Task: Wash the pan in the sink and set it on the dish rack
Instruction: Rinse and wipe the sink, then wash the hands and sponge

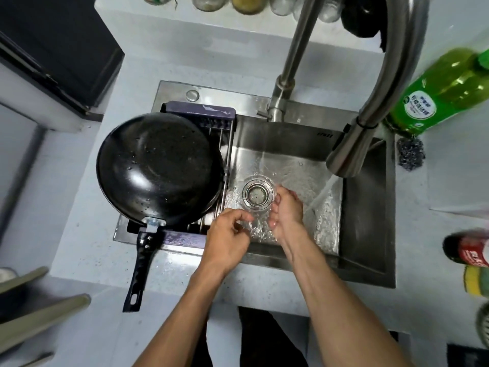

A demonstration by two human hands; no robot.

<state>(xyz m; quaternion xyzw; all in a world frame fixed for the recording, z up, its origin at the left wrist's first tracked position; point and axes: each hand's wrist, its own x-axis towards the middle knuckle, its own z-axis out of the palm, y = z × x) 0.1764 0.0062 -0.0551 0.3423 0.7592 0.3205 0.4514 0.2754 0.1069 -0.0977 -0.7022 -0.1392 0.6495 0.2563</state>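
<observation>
I see the left hand (227,241) loosely curled and empty over the sink's (367,207) near edge; the right hand (287,207) reaches in beside the drain (258,193), fingers bent, holding nothing. Water runs from the faucet (349,152). The pan (158,168) rests wet on the dish rack (227,144), handle toward me. A green bottle (436,94) stands right on the pale counter (92,247).

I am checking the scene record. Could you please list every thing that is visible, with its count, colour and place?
pan: 1, black, on dish rack, handle toward the person
dish rack: 1, purple, across sink's left part
sink: 1, steel, centre, water running
faucet: 1, steel, above sink
drain strainer: 1, steel, sink floor
green bottle: 1, right counter
steel scrubber: 1, grey, right sink edge
red-labelled bottle: 1, dark, right edge
left hand: 1, empty, over sink
right hand: 1, empty, in water
</observation>
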